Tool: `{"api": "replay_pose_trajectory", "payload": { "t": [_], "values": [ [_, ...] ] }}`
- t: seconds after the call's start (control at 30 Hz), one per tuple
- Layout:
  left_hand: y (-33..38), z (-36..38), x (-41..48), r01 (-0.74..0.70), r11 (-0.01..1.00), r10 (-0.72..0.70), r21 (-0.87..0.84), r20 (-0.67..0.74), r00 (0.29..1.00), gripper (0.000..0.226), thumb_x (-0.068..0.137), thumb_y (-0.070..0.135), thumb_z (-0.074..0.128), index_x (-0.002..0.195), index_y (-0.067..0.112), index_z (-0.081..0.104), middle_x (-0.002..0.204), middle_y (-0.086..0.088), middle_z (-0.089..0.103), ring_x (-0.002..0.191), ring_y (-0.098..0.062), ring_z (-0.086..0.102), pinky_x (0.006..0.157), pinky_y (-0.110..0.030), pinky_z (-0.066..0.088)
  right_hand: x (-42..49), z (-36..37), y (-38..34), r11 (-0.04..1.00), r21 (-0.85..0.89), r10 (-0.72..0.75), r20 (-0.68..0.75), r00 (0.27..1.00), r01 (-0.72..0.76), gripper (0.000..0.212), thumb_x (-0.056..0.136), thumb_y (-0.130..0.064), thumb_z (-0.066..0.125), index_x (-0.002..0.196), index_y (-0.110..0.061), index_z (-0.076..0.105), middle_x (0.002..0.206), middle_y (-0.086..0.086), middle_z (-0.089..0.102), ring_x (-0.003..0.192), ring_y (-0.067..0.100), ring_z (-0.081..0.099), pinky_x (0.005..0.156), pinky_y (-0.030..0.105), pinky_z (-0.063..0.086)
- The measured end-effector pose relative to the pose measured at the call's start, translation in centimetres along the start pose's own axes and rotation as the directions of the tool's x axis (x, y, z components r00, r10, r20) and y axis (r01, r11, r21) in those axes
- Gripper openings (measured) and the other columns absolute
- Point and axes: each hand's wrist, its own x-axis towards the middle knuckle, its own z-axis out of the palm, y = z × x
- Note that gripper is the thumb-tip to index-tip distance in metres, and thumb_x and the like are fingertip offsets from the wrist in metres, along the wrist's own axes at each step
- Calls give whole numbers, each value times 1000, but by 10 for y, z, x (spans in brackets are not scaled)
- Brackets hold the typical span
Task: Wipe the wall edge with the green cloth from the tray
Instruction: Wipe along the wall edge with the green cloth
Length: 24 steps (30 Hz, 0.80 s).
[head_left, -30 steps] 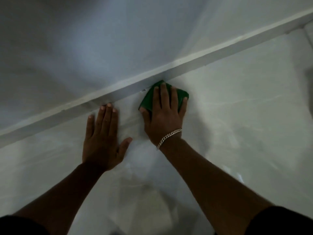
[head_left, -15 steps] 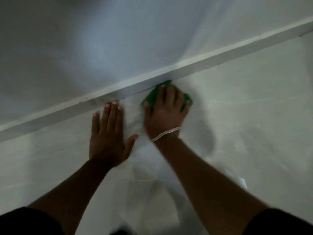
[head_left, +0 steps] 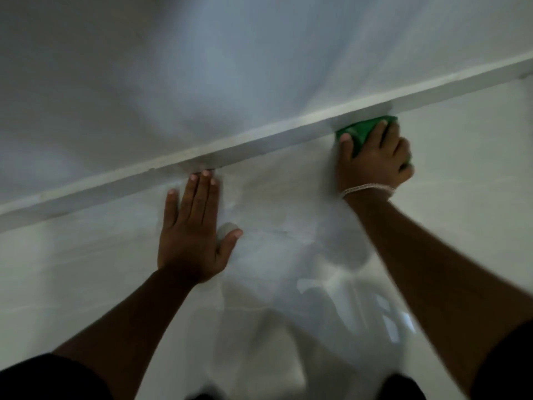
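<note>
On the shiny white floor [head_left: 288, 255], our left hand [head_left: 192, 232] lies flat and spread, while our right hand [head_left: 375, 157] presses the green cloth [head_left: 363, 129] against the wall edge [head_left: 259, 140].

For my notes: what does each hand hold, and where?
Right hand presses the cloth from on top, against the wall edge. Left hand holds nothing.

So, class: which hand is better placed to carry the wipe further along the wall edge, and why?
The right hand. It already presses the green cloth against the wall edge. The left hand lies flat and empty on the floor, apart from the cloth, apparently as a brace.
</note>
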Motion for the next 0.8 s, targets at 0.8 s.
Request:
{"api": "replay_pose_trajectory", "payload": {
  "t": [0.8],
  "values": [
    [1, 3, 1, 0, 1000, 0, 24, -12, 1000, 88, 88, 58, 34, 153, 2, 16, 164, -20, 16, 153, -33, 11, 122, -58, 14, 21, -2, 5, 993, 63, 100, 70, 992, -105, 65, 89, -46, 45, 141, -8, 44, 149, 13, 45, 130, 39, 44, 104, 61, 31]
  ]
}}
